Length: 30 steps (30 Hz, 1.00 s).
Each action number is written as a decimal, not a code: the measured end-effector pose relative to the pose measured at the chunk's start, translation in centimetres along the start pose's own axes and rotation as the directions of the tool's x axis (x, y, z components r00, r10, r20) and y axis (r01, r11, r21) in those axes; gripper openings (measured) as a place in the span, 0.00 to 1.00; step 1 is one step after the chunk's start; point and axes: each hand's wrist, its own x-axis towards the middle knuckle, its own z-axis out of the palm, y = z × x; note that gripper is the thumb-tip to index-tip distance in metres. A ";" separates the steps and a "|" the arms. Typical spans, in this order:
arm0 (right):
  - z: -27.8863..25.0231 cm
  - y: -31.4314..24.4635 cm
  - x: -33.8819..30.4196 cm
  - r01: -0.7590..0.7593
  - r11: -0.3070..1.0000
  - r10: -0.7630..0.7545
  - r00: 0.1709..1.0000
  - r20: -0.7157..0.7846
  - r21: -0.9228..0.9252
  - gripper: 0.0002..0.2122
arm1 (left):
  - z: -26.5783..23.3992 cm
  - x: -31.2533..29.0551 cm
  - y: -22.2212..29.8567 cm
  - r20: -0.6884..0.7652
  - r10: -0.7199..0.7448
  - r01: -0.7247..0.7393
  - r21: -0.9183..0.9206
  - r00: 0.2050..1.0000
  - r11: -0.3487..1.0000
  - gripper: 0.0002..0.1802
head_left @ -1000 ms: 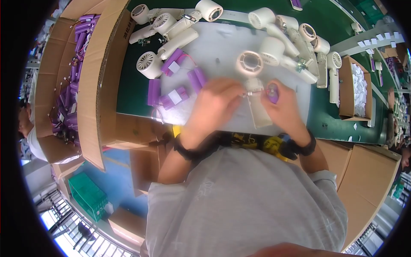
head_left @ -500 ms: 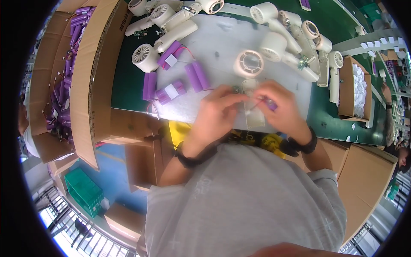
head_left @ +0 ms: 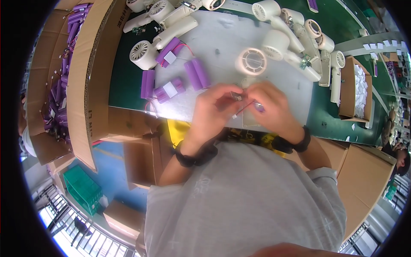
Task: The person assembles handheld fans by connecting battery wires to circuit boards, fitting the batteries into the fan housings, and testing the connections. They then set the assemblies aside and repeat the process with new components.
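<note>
In front of me a white handheld fan housing (head_left: 251,61) lies with its round grille head pointing away; my hands cover much of its handle. My left hand (head_left: 210,110) is closed, pinching a small circuit board (head_left: 236,97) at the fingertips over the handle. My right hand (head_left: 270,103) is curled around a purple battery pack (head_left: 258,106), mostly hidden by the fingers. A thin wire with a small white connector (head_left: 234,116) hangs from between the hands. The fingertips of both hands meet near the board.
Several purple battery packs (head_left: 197,74) lie left of my hands on the grey mat (head_left: 222,36). White fans (head_left: 144,55) lie at the far left, more (head_left: 275,45) at the right. Cardboard boxes stand at the left (head_left: 81,90), holding batteries, and right (head_left: 353,96), holding white pieces.
My hands have come together over the fan handle. The left fingers have closed on the small board, and the wire's connector has swung to the left, between the hands.
</note>
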 end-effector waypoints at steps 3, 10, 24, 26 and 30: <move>0.1 0.1 -0.1 0.003 1.000 -0.003 1.000 -0.009 0.016 0.11 | 0.0 0.0 0.2 0.009 0.013 -0.014 0.005 1.000 1.000 0.17; -0.1 -0.8 0.1 -0.121 0.992 0.119 0.992 0.048 0.042 0.12 | 0.4 0.8 0.0 0.000 0.154 -0.154 0.076 0.988 0.985 0.17; -2.5 -0.6 0.4 -0.290 0.945 0.288 0.957 0.033 0.152 0.11 | -0.8 1.2 -0.1 0.133 0.257 -0.280 0.207 0.957 0.937 0.17; -2.7 -0.8 0.6 -0.262 0.957 0.258 0.965 0.042 0.128 0.10 | -0.9 1.2 -0.3 0.126 0.196 -0.211 0.123 0.973 0.970 0.14; -2.4 0.2 -0.2 -0.168 0.986 0.167 0.985 0.048 0.014 0.08 | -0.6 1.2 0.3 0.116 0.176 -0.186 0.082 0.978 0.979 0.10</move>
